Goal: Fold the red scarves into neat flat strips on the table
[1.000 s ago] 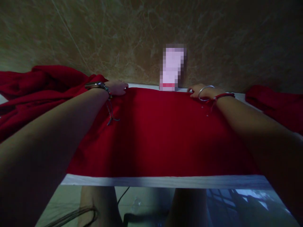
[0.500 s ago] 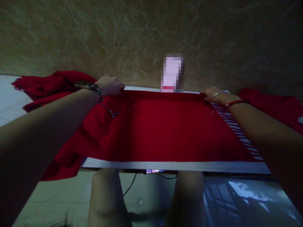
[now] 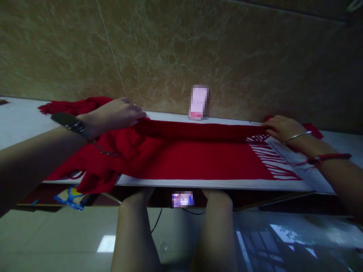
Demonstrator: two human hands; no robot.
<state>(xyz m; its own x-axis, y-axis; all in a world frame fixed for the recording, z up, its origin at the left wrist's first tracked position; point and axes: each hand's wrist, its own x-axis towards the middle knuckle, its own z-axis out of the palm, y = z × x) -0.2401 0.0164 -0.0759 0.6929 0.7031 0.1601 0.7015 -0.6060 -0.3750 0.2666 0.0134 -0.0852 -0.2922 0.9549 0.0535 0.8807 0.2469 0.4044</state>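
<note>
A red fringed scarf [image 3: 195, 160] lies stretched across a narrow white table [image 3: 204, 183]. Its far edge is held up by both hands, making a shallow fold along the back. My left hand [image 3: 121, 112] pinches that edge left of centre, beside a crumpled heap of the same red cloth. At the right end, my right hand [image 3: 279, 126] grips the far corner, just above the white-gapped fringe. Some red cloth shows behind my right hand, partly hidden by it. Fingertips of both hands are partly covered by the fabric.
A blurred pink-white object [image 3: 199, 102] stands at the table's back edge against the marbled wall [image 3: 170, 49]. Below the front edge are a lit, blurred screen [image 3: 182, 199], a blue-and-yellow packet [image 3: 73, 198] and a dark cable. My knees are under the table.
The far edge of the scarf is folded over more towards me, and the dark fold is wider. My right hand appears farther right. The camera view has shifted, showing more under the table.
</note>
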